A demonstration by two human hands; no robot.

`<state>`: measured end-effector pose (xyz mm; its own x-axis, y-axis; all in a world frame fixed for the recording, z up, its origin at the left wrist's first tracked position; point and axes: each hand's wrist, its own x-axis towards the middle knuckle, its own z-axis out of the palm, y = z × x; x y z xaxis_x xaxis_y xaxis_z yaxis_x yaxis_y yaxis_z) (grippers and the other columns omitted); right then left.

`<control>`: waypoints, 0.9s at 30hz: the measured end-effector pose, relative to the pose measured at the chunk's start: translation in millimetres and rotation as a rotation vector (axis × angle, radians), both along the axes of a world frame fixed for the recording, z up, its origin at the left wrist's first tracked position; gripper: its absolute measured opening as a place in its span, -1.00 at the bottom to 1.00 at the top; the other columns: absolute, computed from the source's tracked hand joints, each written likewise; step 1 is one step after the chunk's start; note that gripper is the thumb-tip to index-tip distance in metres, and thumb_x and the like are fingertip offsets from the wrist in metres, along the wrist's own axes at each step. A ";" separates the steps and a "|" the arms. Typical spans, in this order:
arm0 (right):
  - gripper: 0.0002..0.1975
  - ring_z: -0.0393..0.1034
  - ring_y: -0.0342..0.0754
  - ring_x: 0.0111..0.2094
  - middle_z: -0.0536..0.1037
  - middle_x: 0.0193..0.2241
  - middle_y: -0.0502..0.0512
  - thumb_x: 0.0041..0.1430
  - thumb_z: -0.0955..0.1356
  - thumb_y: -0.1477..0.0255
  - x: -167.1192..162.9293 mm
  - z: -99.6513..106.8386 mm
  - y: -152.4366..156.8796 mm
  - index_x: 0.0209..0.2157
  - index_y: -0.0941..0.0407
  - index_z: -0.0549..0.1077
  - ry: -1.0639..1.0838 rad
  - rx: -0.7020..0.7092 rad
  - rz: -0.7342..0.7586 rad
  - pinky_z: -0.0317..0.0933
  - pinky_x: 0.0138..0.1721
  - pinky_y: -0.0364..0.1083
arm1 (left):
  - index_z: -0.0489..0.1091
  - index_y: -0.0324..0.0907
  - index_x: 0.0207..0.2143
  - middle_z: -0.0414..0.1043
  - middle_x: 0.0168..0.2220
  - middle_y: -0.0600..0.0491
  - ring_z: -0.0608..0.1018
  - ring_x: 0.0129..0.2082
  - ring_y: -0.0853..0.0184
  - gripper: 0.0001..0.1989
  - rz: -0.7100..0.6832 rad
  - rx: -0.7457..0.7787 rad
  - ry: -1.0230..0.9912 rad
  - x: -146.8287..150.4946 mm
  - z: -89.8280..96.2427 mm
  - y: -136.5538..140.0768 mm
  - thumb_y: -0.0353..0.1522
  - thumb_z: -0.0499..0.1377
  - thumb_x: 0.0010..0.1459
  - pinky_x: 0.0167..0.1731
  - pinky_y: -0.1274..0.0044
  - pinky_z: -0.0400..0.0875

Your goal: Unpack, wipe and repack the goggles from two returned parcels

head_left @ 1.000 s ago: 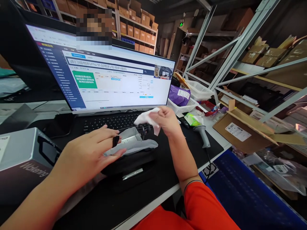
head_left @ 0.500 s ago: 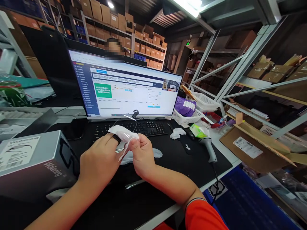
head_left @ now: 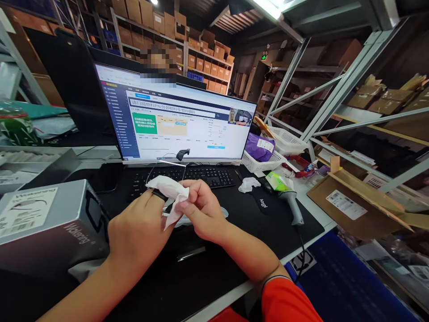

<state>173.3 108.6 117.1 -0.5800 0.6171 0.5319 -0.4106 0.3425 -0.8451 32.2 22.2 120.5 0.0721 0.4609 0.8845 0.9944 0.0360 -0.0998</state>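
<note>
"White, creased wrap (head_left: 169, 187): position?"

"Held above the tabletop (head_left: 234, 293), between its near edge and the keyboard (head_left: 221, 179)."

"Grip?"

"Right hand (head_left: 208, 215) pinched on the wrap; left hand (head_left: 139, 223) against it, fingertips hidden, closure undeterminable."

"Step?"

"I judge: working the wrap near a thin, glossy frame (head_left: 172, 164); next move calls for light finger pressure."

"Leftward?"

"Smooth, square-edged grey carton (head_left: 69, 205)."

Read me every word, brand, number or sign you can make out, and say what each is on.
"Wokening" or "Wakening" (second letter unclear): side of the silver box, and its top label.
"logi": black mat.
"请扫描物料PN/外部物料号/物料编码": bar near the top of the monitor.
Too small or blurred: the monitor's other text, labels on the open carton and purple parcel.
White wrapping: no text visible.
</note>
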 end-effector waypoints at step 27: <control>-0.18 0.12 -0.23 -0.57 0.22 -0.62 -0.21 -0.28 0.73 0.18 -8.2 28.0 -11.7 -0.56 0.01 0.01 0.328 -0.619 -0.289 0.12 -0.54 -0.20 | 0.40 -0.22 -0.38 0.58 -0.40 -0.08 0.52 -0.53 0.28 -0.69 -0.073 0.067 0.229 24.7 -5.7 8.1 -0.31 0.17 0.48 -0.60 0.45 0.14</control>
